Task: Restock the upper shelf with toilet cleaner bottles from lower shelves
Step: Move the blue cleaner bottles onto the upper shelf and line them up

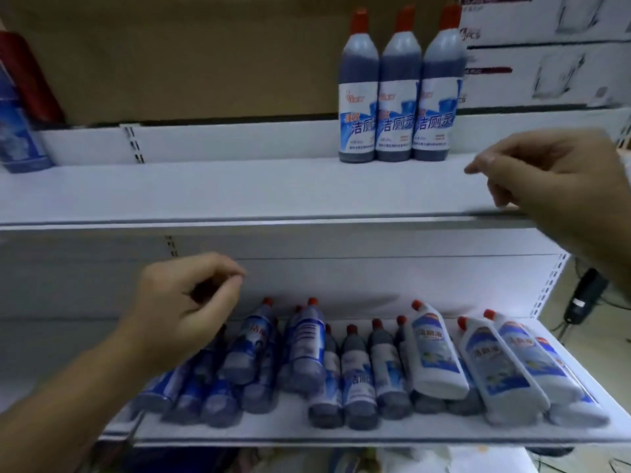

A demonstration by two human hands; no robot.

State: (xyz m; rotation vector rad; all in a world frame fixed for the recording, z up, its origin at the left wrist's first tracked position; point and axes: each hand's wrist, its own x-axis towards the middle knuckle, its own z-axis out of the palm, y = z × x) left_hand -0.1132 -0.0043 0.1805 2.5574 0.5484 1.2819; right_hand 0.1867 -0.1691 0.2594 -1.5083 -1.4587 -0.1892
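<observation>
My left hand hangs in front of the lower shelf, fingers loosely curled with the thumb tip close to the forefinger, and nothing is in them. It is above and just left of the dark bottles, which lie on their sides in rows with red caps pointing to the back; my forearm covers the leftmost ones. Three white bottles lie on top of the dark ones at the right end of that shelf.

My right hand is over the front edge of the upper shelf at its right end, fingers half curled with the forefinger reaching left, and it holds nothing. Three standing bottles are side by side on the upper shelf, touching, near and up-left of those fingers but apart from them.

A blue can stands at the far left of the upper shelf. Brown cardboard sits behind it, with white cartons at top right
</observation>
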